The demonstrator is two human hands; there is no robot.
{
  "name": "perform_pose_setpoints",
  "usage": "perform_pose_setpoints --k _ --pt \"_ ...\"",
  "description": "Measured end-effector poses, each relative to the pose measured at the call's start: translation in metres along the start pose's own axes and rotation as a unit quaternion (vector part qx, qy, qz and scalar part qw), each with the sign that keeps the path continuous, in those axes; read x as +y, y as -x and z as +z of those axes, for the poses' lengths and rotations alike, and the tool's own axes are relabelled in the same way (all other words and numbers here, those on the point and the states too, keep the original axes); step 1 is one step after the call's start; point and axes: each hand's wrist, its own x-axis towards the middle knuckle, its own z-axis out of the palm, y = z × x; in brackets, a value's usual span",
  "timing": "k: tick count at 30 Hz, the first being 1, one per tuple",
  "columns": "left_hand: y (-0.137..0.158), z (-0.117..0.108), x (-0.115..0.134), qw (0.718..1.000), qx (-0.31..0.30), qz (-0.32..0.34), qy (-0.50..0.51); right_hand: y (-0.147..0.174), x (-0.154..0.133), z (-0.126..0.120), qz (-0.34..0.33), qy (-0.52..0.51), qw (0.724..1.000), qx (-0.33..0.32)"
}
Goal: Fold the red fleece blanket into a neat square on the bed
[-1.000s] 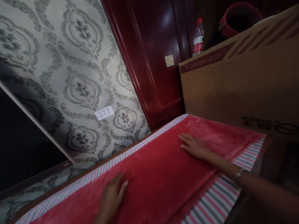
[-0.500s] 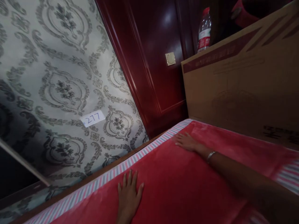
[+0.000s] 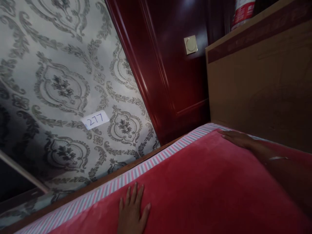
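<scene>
A red plush blanket [image 3: 195, 182] lies over a sheet striped in pink, grey and white [image 3: 131, 174], whose border shows along the wall side. My left hand [image 3: 132, 209] rests flat on the blanket near the bottom, fingers spread. Farther off, my right hand [image 3: 236, 138] lies on the blanket's far corner by the cardboard box, fingers stretched out and palm down. A silver bracelet [image 3: 278, 158] circles the right wrist. Neither hand grips anything.
A large cardboard box [image 3: 255, 87] stands at the far right with a red-labelled bottle [image 3: 243, 13] on it. Patterned wallpaper [image 3: 60, 87] bears a paper marked 277 [image 3: 95, 119]. Dark red panelling [image 3: 180, 81] carries a square switch plate [image 3: 190, 44]. A wooden edge [image 3: 102, 182] borders the striped sheet.
My right hand has slid right along the blanket to its far corner beside the box. The left hand stays almost where it was. The view has moved closer to the box.
</scene>
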Motion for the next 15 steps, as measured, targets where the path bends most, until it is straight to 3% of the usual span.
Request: perform_pose_setpoints --k 3,9,11,15 --pt "0.002 -0.002 0.002 1.0 -0.004 -0.002 0.001 0.004 -0.013 -0.012 0.021 -0.022 0.997 -0.077" --pt "0.003 -0.005 0.006 1.0 -0.003 0.003 -0.025 0.019 -0.059 -0.032 0.12 0.062 0.989 -0.062" --pt "0.003 -0.005 0.006 0.999 -0.002 0.006 -0.033 0.036 -0.084 -0.029 0.084 0.071 0.993 -0.05" --pt "0.001 -0.006 0.006 0.999 0.007 0.013 -0.048 0.077 -0.123 -0.017 -0.054 0.049 0.995 -0.072"
